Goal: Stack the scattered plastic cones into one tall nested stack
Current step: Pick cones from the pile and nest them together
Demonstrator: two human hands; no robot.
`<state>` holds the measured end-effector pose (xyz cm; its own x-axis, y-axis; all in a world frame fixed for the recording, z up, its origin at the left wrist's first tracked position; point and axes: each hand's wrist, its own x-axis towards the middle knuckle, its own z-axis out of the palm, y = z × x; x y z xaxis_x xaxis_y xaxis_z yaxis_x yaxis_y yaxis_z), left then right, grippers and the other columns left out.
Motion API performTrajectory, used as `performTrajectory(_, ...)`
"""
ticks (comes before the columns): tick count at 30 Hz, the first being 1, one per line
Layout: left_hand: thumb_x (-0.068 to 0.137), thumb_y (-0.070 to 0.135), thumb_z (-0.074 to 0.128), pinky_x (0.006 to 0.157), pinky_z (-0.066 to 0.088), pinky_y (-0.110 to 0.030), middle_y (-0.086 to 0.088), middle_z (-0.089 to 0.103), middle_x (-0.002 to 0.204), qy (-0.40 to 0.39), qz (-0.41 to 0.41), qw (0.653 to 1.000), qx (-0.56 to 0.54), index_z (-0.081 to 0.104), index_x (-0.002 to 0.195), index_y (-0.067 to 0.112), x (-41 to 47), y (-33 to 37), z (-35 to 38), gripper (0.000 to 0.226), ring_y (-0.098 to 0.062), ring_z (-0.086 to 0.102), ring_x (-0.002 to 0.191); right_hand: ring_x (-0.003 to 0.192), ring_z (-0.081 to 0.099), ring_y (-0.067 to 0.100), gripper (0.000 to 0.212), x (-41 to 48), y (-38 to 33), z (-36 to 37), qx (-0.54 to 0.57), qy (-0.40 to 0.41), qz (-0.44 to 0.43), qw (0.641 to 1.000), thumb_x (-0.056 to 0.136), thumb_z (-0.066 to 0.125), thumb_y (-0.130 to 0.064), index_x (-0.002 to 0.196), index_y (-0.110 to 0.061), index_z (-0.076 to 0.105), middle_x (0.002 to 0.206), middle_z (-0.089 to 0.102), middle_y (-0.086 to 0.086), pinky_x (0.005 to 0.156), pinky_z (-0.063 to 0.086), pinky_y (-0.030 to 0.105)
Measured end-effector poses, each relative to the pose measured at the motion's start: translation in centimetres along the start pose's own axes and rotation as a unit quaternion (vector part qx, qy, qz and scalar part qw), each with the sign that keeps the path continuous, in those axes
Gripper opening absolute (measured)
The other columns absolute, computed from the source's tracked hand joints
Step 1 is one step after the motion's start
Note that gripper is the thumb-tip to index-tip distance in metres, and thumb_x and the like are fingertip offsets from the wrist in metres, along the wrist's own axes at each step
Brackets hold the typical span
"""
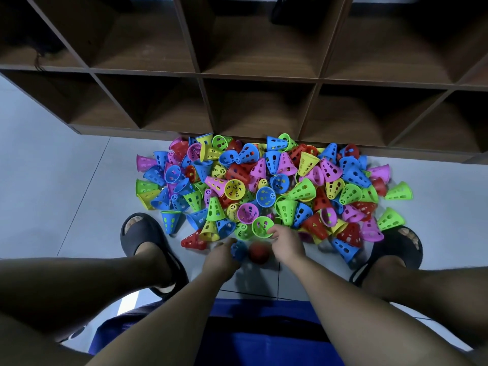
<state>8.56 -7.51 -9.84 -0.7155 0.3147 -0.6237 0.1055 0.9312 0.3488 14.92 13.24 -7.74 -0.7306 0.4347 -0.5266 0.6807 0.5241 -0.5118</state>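
Observation:
A wide pile of perforated plastic cones (266,186) in blue, green, pink, red and yellow lies on the grey floor in front of me. My left hand (223,257) grips a blurred blue cone (239,250) at the pile's near edge. My right hand (286,243) pinches the rim of a green cone (261,226) with its fingertips. A blurred red cone (259,253) sits between the two hands, under the right one; whether a hand touches it I cannot tell.
A dark wooden cubby shelf (258,75) stands right behind the pile. My feet in black sandals, one on the left (142,233) and one on the right (396,247), flank the pile. A blue seat (264,334) is under me. Grey floor tiles (66,194) extend left.

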Motion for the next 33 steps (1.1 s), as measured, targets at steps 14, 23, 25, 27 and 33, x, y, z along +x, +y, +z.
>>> performTrajectory(14,0.102,0.024,0.058,0.079,0.064,-0.042,-0.001,0.068,0.091,0.02,-0.003,0.996,0.083,0.065,0.111,0.017,1.9,2.1,-0.3,0.013,-0.02,0.068,0.082,0.069,0.067,0.025,0.035,-2.2,-0.1,-3.5,0.142,0.06,-0.003,0.988,0.1,0.064,-0.048,0.087,-0.016,0.069,0.075,0.072,0.005,0.062,0.049,0.033)
performTrajectory(23,0.098,0.042,0.061,0.056,0.041,-0.031,0.0,0.064,0.084,0.104,-0.026,0.988,-0.108,0.061,0.11,0.016,-1.2,3.6,-5.8,0.028,-0.015,0.059,0.07,0.058,0.053,0.015,0.024,-2.7,0.5,-1.4,0.297,-0.09,0.117,0.943,0.111,0.049,-0.029,0.107,-0.011,0.066,0.076,0.06,0.008,0.05,0.04,0.027)
performTrajectory(25,0.095,0.043,0.061,0.057,0.048,-0.034,0.0,0.069,0.083,0.119,-0.013,0.98,-0.161,0.061,0.102,0.018,-1.8,4.1,-6.6,0.026,-0.018,0.063,0.072,0.059,0.054,0.015,0.023,-2.8,1.3,-0.7,0.279,-0.115,0.124,0.945,0.111,0.048,-0.029,0.113,-0.013,0.064,0.077,0.062,0.006,0.049,0.041,0.026)
performTrajectory(27,0.092,0.045,0.061,0.06,0.052,-0.036,0.0,0.07,0.08,0.128,0.002,0.973,-0.193,0.063,0.097,0.021,-2.6,4.7,-6.8,0.025,-0.021,0.066,0.074,0.062,0.056,0.016,0.023,-2.8,2.1,-0.1,0.241,-0.122,0.136,0.953,0.111,0.047,-0.031,0.111,-0.016,0.065,0.077,0.063,0.005,0.051,0.044,0.028)
performTrajectory(33,0.095,0.04,0.063,0.059,0.049,-0.03,0.007,0.071,0.085,0.122,0.069,0.967,-0.214,0.065,0.104,0.027,-4.3,6.5,-6.6,0.016,-0.013,0.065,0.074,0.086,0.066,0.024,0.028,-2.3,3.1,1.2,0.202,-0.111,0.163,0.959,0.109,0.044,-0.027,0.12,-0.017,0.067,0.108,0.07,0.009,0.06,0.051,0.027)
